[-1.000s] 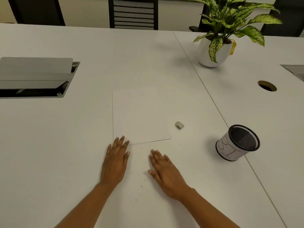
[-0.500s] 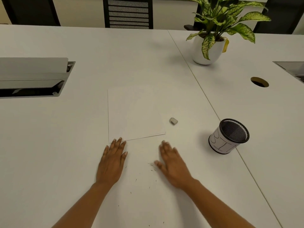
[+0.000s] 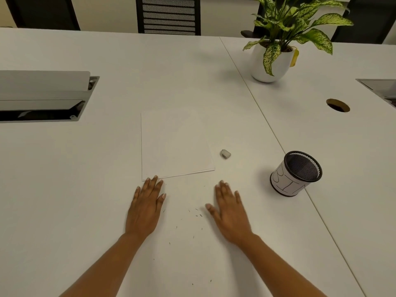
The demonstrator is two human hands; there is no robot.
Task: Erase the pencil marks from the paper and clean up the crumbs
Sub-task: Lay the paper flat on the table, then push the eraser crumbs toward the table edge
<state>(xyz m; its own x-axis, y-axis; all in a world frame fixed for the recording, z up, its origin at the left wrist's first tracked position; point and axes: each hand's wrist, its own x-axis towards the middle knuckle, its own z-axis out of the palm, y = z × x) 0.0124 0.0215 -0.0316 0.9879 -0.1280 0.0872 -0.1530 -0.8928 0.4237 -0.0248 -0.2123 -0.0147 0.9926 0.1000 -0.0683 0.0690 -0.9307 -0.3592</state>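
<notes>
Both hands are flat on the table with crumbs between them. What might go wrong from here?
1. The crumbs are scattered wide, some far toward the near edge; a sweep by the right hand may miss those or push them off the table.
2. The left hand has its fingertips at the corner of the paper, so a sweep may drag the sheet.

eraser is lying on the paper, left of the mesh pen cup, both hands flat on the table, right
Not quite: the head view shows the eraser on the table just right of the paper, not on it. It is left of the mesh pen cup; left hand and right hand lie flat.
</notes>
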